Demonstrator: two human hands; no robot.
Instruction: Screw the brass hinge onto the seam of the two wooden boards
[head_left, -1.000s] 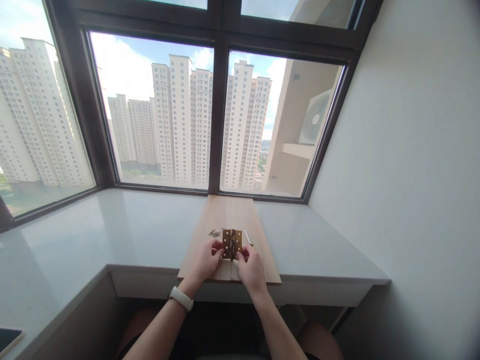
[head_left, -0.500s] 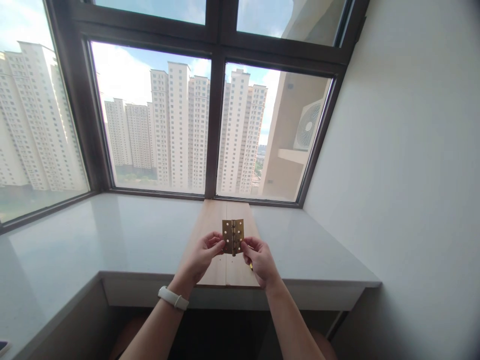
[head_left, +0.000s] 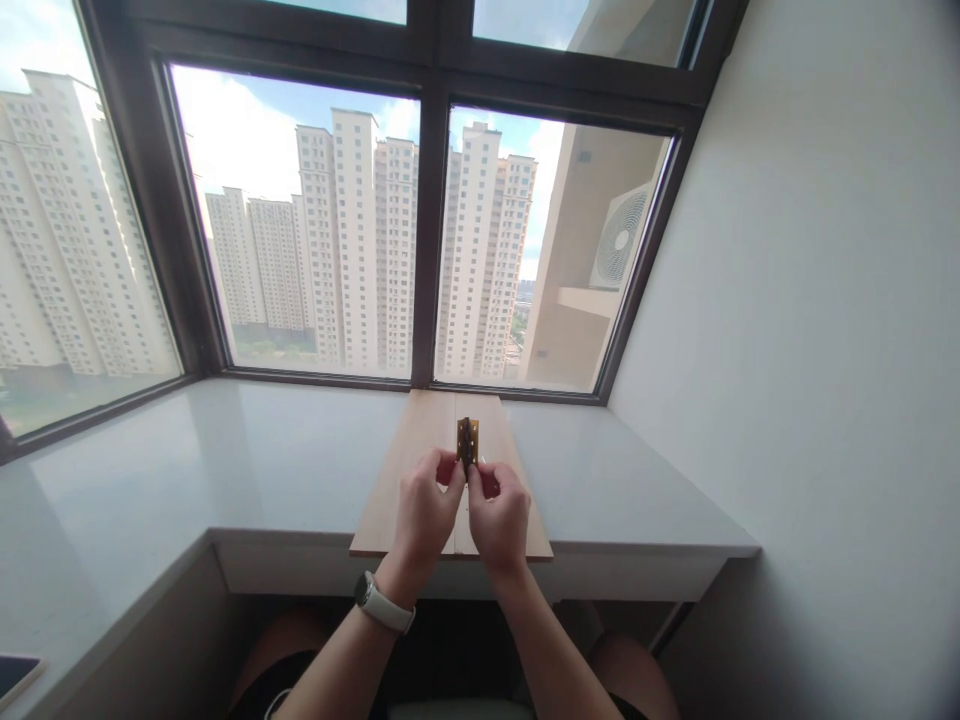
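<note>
Seemingly only part-folded, the butt hinge is pinched in left hand and right hand, not fastened to the wooden boards.

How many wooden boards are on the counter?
2: the left board, partly hidden by the left hand, and beside it the right board, partly hidden by the right hand.

Daylight's streaming in through the dark-framed window, pale tower blocks standing tall outside, and it's washing over this white table and the plain wall.
</note>
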